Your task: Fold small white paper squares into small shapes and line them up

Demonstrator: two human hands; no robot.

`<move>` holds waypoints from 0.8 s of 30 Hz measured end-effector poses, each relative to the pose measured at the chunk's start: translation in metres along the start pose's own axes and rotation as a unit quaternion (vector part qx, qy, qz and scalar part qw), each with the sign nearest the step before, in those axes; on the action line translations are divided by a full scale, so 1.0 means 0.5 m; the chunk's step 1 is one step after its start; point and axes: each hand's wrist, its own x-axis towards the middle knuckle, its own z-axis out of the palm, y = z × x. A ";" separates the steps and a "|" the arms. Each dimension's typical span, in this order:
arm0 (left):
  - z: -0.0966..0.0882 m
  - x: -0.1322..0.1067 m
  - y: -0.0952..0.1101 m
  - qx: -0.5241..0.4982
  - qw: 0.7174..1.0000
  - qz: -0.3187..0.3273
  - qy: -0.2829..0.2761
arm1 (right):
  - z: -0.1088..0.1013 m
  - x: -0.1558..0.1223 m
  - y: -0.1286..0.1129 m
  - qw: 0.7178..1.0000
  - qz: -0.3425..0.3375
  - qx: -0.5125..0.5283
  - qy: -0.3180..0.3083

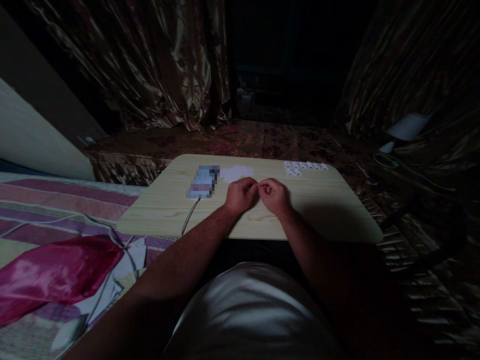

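Observation:
My left hand (242, 195) and my right hand (274, 195) meet over the middle of a pale wooden table (150, 215), fingertips touching. Both are closed in a pinch; whatever lies between the fingers is too small or too hidden to name. Just beyond my left hand lies a patch of white paper (236, 173). Several small white folded pieces (308, 165) stand in two rows near the table's far right edge. To the left of my hands rests a blurred-out flat device (203, 182), with a cable (189, 216) running off the near edge.
On the left, a bed with a striped cover (123, 200) carries a shiny pink cloth (63, 275), cables and white papers (138, 255). A white lamp (408, 126) stands at the right. Heavy curtains (187, 60) hang behind a patterned cloth-covered ledge (243, 137).

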 end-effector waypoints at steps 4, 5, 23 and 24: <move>0.003 0.001 -0.004 -0.034 0.999 -0.027 0.011 | -0.002 0.001 -0.003 1.000 -0.003 -0.012 0.000; 0.003 0.001 -0.005 -0.041 0.999 -0.031 0.012 | -0.003 0.002 -0.004 1.000 -0.004 -0.017 0.001; 0.014 0.014 -0.021 -0.239 0.959 -0.151 0.024 | -0.003 0.007 0.009 0.999 0.025 -0.032 0.003; 0.013 0.015 -0.021 -0.245 0.956 -0.157 0.029 | -0.004 0.007 0.010 0.999 0.023 -0.029 0.007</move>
